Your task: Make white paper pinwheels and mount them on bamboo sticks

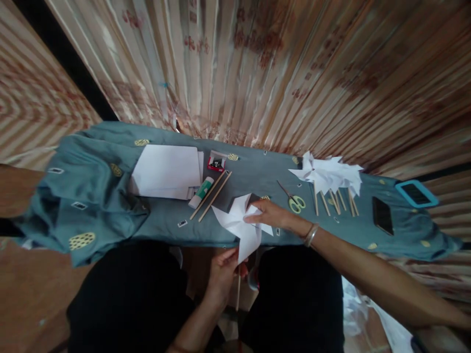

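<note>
A white paper pinwheel point(245, 228) on a thin wooden stick point(238, 289) is held over the front edge of the cloth-covered table. My left hand point(222, 269) is closed round the stick just under the lowest blade. From the right, my right hand point(268, 213) pinches the pinwheel near its middle, thumb and fingers on the paper. Its fingertips are partly hidden by a blade. Behind the pinwheel lie two loose wooden sticks point(215, 196) and a green and white glue stick point(201, 192). To the right rest scissors point(294, 200) with pale green handles.
A stack of white paper point(167, 171) lies on the left of the blue-grey cloth point(253, 171). Behind the sticks stands a small red box point(217, 161) of dark pins or clips. Several finished pinwheels point(331, 174), a black phone point(382, 215) and a blue-framed device point(417, 193) occupy the right.
</note>
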A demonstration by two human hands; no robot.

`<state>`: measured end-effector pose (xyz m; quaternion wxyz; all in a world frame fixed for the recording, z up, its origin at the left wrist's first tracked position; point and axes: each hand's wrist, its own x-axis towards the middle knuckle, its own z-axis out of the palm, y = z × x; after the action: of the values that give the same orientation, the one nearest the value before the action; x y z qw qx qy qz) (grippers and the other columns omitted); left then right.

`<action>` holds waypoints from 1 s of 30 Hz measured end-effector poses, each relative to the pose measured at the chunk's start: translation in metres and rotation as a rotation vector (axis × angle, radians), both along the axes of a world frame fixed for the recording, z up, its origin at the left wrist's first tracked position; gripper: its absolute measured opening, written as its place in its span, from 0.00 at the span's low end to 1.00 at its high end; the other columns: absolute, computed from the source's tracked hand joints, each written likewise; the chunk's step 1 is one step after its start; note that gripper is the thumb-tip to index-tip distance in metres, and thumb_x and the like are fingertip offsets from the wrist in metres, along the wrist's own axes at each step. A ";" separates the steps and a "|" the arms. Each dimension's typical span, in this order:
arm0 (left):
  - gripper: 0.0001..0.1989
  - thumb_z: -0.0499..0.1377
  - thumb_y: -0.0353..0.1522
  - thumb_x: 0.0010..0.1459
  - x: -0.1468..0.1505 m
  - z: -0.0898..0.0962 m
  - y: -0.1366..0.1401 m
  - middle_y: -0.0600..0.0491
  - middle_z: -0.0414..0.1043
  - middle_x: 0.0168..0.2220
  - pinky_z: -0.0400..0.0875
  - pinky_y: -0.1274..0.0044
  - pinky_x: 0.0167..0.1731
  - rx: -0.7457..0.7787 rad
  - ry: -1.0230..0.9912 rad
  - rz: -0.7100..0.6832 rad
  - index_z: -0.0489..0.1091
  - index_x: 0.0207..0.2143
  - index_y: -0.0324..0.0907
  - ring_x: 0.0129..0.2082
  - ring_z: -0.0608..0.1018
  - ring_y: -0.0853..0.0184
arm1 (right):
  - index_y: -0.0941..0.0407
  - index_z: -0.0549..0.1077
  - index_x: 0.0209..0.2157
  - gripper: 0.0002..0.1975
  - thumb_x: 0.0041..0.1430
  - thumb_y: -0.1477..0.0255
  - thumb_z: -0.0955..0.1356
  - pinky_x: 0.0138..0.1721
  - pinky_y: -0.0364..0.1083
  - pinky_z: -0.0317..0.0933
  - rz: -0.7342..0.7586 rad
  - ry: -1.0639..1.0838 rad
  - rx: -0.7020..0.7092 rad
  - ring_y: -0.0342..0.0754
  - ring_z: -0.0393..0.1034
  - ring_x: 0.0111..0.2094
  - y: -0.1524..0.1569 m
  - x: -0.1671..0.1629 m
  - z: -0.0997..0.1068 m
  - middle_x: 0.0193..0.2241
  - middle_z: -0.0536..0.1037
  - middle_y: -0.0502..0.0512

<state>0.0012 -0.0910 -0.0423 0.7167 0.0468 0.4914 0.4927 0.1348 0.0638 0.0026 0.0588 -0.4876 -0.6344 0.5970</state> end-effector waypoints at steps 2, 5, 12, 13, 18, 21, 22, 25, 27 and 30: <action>0.15 0.70 0.38 0.32 -0.001 0.002 0.000 0.53 0.72 0.18 0.58 0.81 0.17 0.035 0.061 -0.009 0.79 0.24 0.37 0.13 0.68 0.75 | 0.59 0.75 0.21 0.14 0.36 0.64 0.77 0.22 0.39 0.54 -0.090 0.074 -0.057 0.39 0.61 0.19 -0.005 0.000 0.001 0.17 0.72 0.45; 0.13 0.69 0.37 0.33 -0.003 0.005 0.001 0.54 0.69 0.13 0.59 0.80 0.17 0.085 0.155 -0.061 0.77 0.21 0.37 0.12 0.66 0.74 | 0.60 0.76 0.21 0.15 0.35 0.64 0.78 0.25 0.40 0.57 -0.191 0.189 -0.108 0.39 0.64 0.20 -0.013 0.001 0.004 0.18 0.75 0.46; 0.13 0.63 0.40 0.42 -0.014 0.013 0.009 0.56 0.65 0.12 0.60 0.80 0.19 0.279 0.452 -0.183 0.73 0.18 0.38 0.14 0.65 0.73 | 0.59 0.79 0.24 0.16 0.30 0.66 0.79 0.28 0.42 0.62 -0.438 0.395 -0.158 0.42 0.69 0.22 -0.028 0.010 0.005 0.22 0.79 0.49; 0.13 0.61 0.40 0.45 -0.017 0.014 0.010 0.56 0.66 0.13 0.60 0.80 0.20 0.333 0.532 -0.198 0.73 0.19 0.38 0.15 0.66 0.72 | 0.59 0.79 0.25 0.16 0.30 0.66 0.80 0.29 0.43 0.63 -0.472 0.423 -0.174 0.42 0.70 0.22 -0.030 0.012 0.004 0.22 0.80 0.49; 0.13 0.55 0.37 0.53 -0.027 0.020 0.026 0.52 0.70 0.22 0.62 0.79 0.22 0.577 0.967 -0.291 0.74 0.22 0.39 0.21 0.69 0.69 | 0.59 0.79 0.28 0.20 0.29 0.66 0.80 0.31 0.43 0.66 -0.653 0.605 -0.208 0.44 0.73 0.23 -0.038 0.019 -0.004 0.23 0.81 0.51; 0.14 0.54 0.36 0.55 -0.028 0.024 0.041 0.52 0.70 0.23 0.62 0.79 0.24 0.637 1.083 -0.336 0.74 0.22 0.40 0.23 0.70 0.68 | 0.59 0.79 0.26 0.19 0.30 0.65 0.80 0.30 0.44 0.66 -0.731 0.678 -0.170 0.44 0.73 0.23 -0.037 0.022 -0.008 0.23 0.81 0.51; 0.14 0.54 0.36 0.55 -0.028 0.026 0.046 0.52 0.70 0.22 0.62 0.79 0.24 0.647 1.087 -0.344 0.73 0.21 0.40 0.23 0.71 0.67 | 0.59 0.79 0.26 0.19 0.30 0.65 0.80 0.29 0.43 0.66 -0.764 0.698 -0.155 0.44 0.73 0.22 -0.036 0.022 -0.008 0.23 0.81 0.51; 0.14 0.54 0.36 0.54 -0.026 0.031 0.061 0.52 0.70 0.21 0.63 0.78 0.26 0.646 1.069 -0.350 0.73 0.20 0.41 0.24 0.71 0.66 | 0.58 0.78 0.24 0.18 0.29 0.65 0.81 0.26 0.43 0.65 -0.847 0.712 -0.108 0.44 0.71 0.20 -0.032 0.023 -0.008 0.21 0.80 0.49; 0.13 0.55 0.35 0.53 -0.025 0.036 0.070 0.52 0.71 0.21 0.63 0.77 0.27 0.648 1.068 -0.378 0.73 0.19 0.42 0.24 0.72 0.65 | 0.57 0.77 0.23 0.17 0.30 0.65 0.80 0.25 0.42 0.65 -0.876 0.713 -0.080 0.43 0.70 0.20 -0.030 0.023 -0.009 0.20 0.80 0.48; 0.14 0.55 0.35 0.54 -0.023 0.043 0.083 0.52 0.71 0.21 0.63 0.77 0.28 0.681 1.075 -0.450 0.73 0.19 0.42 0.23 0.72 0.66 | 0.56 0.78 0.25 0.15 0.33 0.66 0.80 0.27 0.42 0.65 -0.918 0.743 -0.072 0.44 0.71 0.21 -0.028 0.025 -0.012 0.22 0.80 0.48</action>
<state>-0.0222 -0.0085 0.0010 0.4031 0.6099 0.5753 0.3670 0.1594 0.0354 -0.0091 0.5126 -0.4722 -0.2750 0.6623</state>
